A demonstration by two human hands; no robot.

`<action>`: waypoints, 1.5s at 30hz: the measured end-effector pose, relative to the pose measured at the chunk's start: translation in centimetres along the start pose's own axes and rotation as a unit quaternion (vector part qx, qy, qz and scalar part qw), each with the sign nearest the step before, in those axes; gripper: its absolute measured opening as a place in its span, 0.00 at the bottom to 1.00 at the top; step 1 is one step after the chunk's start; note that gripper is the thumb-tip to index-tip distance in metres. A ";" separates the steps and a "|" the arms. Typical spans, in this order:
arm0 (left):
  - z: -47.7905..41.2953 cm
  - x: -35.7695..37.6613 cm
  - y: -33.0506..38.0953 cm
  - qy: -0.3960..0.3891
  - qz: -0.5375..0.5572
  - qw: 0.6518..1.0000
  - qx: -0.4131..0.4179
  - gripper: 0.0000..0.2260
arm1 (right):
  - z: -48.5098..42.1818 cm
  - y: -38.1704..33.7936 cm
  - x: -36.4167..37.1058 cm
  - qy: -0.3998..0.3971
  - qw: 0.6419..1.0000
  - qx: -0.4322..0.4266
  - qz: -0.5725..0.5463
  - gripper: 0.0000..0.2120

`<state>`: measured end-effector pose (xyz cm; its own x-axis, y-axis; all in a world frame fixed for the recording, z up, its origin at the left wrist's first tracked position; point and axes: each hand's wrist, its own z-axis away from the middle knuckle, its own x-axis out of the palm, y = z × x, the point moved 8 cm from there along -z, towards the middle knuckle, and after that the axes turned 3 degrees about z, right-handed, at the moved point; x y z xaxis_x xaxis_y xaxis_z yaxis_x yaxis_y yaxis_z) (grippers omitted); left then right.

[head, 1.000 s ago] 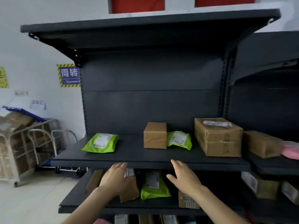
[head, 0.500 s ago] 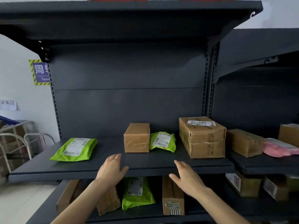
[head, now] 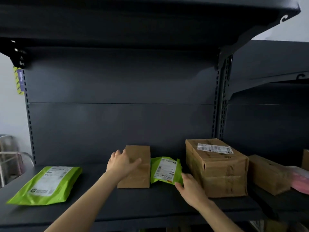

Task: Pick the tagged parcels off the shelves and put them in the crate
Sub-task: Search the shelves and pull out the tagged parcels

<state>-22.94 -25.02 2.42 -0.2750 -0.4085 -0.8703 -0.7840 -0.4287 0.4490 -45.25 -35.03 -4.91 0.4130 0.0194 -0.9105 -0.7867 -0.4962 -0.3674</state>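
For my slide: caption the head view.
Left hand grips the small brown box, right hand at the green mailer beside it.

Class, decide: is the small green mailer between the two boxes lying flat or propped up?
Propped up: the small green mailer tilts against the small box, label facing out; the right hand pinches its corner.
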 end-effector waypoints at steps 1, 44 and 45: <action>-0.9 0.2 0.3 -0.011 -0.009 1.000 -0.012 0.37 | -0.7 0.1 0.2 0.000 1.000 0.005 -0.002 0.21; 0.2 -1.0 -7.9 0.105 0.477 0.868 -0.094 0.53 | -7.9 -3.0 0.5 0.056 0.831 0.049 -0.551 0.18; 0.3 -0.8 -8.2 0.089 0.500 0.857 -0.086 0.49 | -7.8 -3.3 0.7 0.045 0.826 0.051 -0.560 0.18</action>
<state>-16.45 -20.96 -0.57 -0.6604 -0.7509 0.0044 -0.1080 0.1009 0.9890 -38.80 -40.20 -2.83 0.9366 0.3493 0.0279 0.0796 -0.1346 -0.9877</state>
